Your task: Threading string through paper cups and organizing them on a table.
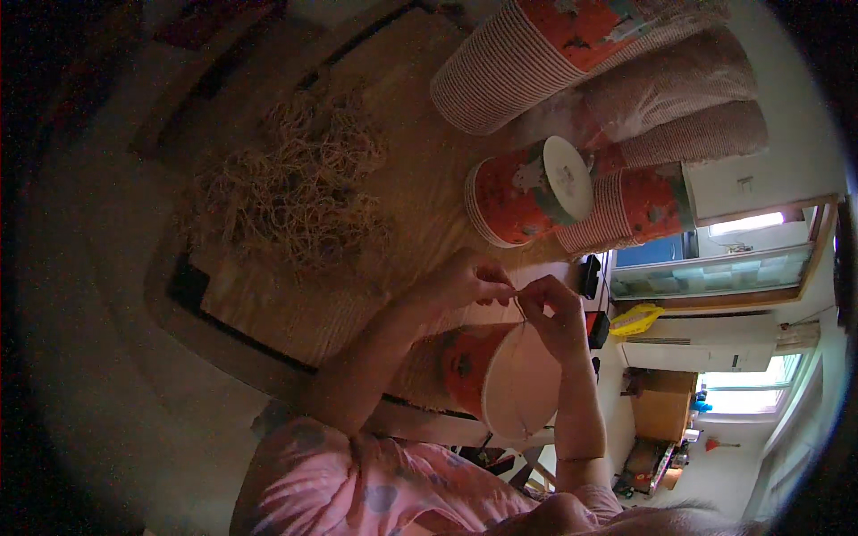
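Note:
My left hand (483, 279) and my right hand (554, 313) meet fingertip to fingertip, both pinched on a thin cord (521, 313). The cord runs down past the rim of an orange paper bucket (472, 368), whose pale round mouth faces right between my forearms. Part of the cord seems to cross that mouth; whether it is fastened to the rim, I cannot tell. Beyond my hands lies another orange bucket (514, 195) with ghost pictures, its pale round bottom showing. A tangled heap of thin tan cords (299, 183) is spread on the wooden table (259, 308).
A tall stack of nested paper buckets (509, 76) lies at the far side. Next to it are stacks in clear wrapping (666, 85) and a shorter stack (630, 210). Small black objects (590, 277) sit past my right hand. A yellow bag (636, 319) is farther right.

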The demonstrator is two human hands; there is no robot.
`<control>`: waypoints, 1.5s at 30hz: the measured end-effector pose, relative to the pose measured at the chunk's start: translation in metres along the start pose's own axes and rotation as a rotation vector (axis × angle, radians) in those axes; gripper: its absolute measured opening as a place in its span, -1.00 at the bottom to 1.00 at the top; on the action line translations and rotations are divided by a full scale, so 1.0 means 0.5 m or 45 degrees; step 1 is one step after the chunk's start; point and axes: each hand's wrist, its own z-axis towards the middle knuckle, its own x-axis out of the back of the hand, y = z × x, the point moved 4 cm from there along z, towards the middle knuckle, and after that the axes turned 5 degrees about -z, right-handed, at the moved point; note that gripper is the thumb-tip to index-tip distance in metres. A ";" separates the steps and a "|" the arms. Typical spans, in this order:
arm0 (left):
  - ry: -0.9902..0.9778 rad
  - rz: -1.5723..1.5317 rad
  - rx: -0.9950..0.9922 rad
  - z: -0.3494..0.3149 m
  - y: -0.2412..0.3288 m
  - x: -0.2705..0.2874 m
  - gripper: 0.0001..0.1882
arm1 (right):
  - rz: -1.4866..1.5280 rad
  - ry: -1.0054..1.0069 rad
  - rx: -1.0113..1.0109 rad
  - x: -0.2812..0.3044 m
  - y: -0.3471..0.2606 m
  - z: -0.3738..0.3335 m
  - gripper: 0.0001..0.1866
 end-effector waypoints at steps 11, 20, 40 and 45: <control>-0.028 0.095 -0.060 -0.004 0.014 0.025 -0.89 | -0.069 -0.028 -0.055 -0.004 -0.003 -0.001 -0.92; -0.061 0.014 -0.057 -0.016 0.038 0.028 -0.82 | 0.009 -0.006 -0.083 -0.007 0.026 -0.002 -0.90; -0.103 0.108 0.026 -0.005 0.010 0.016 -0.81 | 0.002 -0.016 -0.047 0.002 0.018 0.000 -0.93; -0.037 0.143 -0.115 -0.004 0.001 0.014 -0.80 | -0.035 -0.017 -0.037 0.005 -0.017 0.010 -0.90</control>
